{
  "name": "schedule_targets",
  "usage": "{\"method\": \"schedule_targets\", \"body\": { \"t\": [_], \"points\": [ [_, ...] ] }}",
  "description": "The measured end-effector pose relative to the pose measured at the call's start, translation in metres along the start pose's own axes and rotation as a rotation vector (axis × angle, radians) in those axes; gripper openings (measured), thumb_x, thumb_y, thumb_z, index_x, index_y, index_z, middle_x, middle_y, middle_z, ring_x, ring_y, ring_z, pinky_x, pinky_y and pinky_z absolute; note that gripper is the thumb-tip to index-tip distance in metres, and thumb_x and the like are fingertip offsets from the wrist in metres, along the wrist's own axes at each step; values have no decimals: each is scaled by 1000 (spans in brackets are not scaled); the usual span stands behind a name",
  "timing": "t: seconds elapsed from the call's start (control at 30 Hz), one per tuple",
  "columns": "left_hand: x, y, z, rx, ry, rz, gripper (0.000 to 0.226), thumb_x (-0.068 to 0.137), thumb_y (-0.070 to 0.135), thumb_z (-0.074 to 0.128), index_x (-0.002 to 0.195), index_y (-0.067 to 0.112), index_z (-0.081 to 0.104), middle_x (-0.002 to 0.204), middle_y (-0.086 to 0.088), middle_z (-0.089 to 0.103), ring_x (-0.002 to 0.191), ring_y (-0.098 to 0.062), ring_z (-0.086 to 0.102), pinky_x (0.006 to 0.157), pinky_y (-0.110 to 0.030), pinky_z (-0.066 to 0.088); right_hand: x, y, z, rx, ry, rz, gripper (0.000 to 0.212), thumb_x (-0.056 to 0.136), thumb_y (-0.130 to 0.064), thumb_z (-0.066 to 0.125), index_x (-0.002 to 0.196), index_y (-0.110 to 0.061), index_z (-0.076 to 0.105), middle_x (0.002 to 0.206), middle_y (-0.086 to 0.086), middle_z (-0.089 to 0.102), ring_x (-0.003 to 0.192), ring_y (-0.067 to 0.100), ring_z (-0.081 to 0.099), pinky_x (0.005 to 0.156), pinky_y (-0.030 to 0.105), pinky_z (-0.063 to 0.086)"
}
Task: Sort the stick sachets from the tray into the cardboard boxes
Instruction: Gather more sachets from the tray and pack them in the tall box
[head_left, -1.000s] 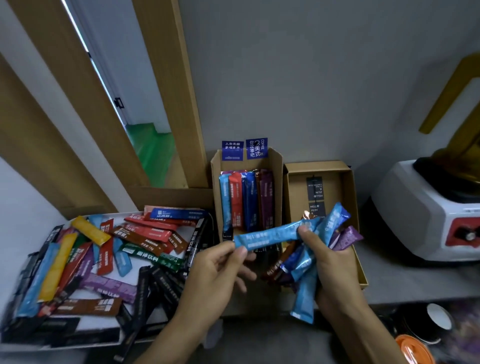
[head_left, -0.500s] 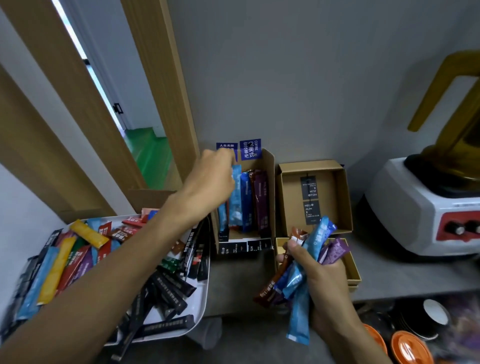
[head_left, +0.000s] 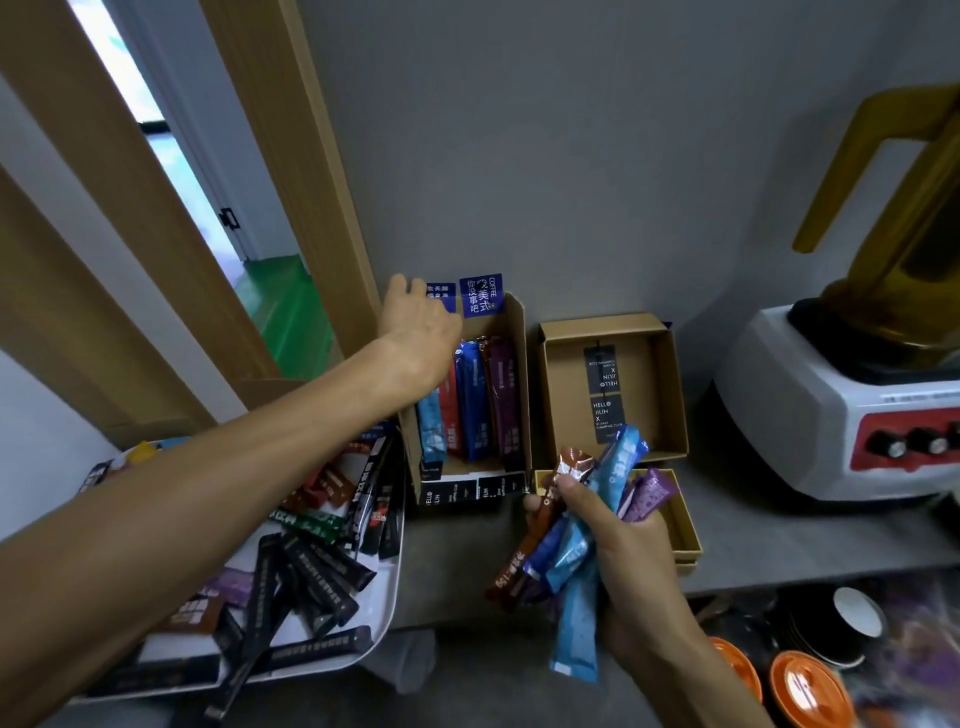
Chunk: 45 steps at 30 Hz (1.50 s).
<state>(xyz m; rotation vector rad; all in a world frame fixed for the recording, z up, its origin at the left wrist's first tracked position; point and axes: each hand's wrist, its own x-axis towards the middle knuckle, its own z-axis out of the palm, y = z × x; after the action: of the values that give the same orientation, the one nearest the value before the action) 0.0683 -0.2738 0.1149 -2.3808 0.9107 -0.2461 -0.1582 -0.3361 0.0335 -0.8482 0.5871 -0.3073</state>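
A second ago, a light-blue sachet was held between both hands in front of the boxes. It has since been carried by the left hand (head_left: 421, 325) to the upright cardboard box (head_left: 521, 374). The light-blue sachet (head_left: 430, 431) is now seen standing at the left end of the row, beside the red, dark blue and purple sticks.

The left hand remains at the box's top left corner, back uppermost. Whether its fingers still touch the sachet cannot be told, as the thumb and fingertips are hidden.

The right hand (head_left: 628, 551) is closed firmly round a bundle of sachets (head_left: 574, 551): brown, blue, light blue and purple, fanned out above the worktop (head_left: 805, 535). It has been lowered slightly.

One placement is judged complete or nearly so. Many sticks remain loose in the tray (head_left: 387, 597). The second cardboard box (head_left: 644, 395) holds only a printed tag.

The bulk of the sort is therefore judged outstanding. The held bundle is the likely next source.
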Motion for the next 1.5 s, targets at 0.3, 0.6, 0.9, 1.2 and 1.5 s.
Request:
{"method": "schedule_targets", "body": {
  "t": [0.3,0.6,0.9,1.2,1.5],
  "points": [
    [-69,17,-8,-538,420,34,21,96,38,59,107,20,60,103,3,64,102,-18,56,94,-39,40,13,-13,0,133,106,35,35,86,-21,71,116,-4,68,103,15,77,85,25,74,75,42,60],
    [-151,79,57,-1765,9,36,7,94,23,67,99,24,72,89,1,73,84,-13,70,71,-29,53,14,-17,0,135,33,8,30,88,-23,68,114,-6,70,101,12,76,92,26,73,87,50,57],
    [-161,69,59,-2337,259,-435,19,88,28,64,97,14,73,79,-6,70,73,-18,63,63,-28,48,4,-11,3,-114,62,-45,45,72,-20,79,113,-12,62,75,3,64,60,15,61,56,31,52],
    [-137,30,39,-1917,453,-227,6,95,13,62,97,15,67,84,-3,73,75,-8,71,67,-18,54,2,-4,2,-365,75,-71,26,81,-16,77,104,-12,66,85,9,69,60,13,66,55,26,55],
    [-29,26,39,-1245,314,-56,21,98,21,60,117,17,65,108,-1,68,99,-13,64,87,-33,56,-5,2,-6,-328,106,-54,21,84,-9,74,102,-10,63,87,11,66,54,9,66,48,20,54]
  ]
}}
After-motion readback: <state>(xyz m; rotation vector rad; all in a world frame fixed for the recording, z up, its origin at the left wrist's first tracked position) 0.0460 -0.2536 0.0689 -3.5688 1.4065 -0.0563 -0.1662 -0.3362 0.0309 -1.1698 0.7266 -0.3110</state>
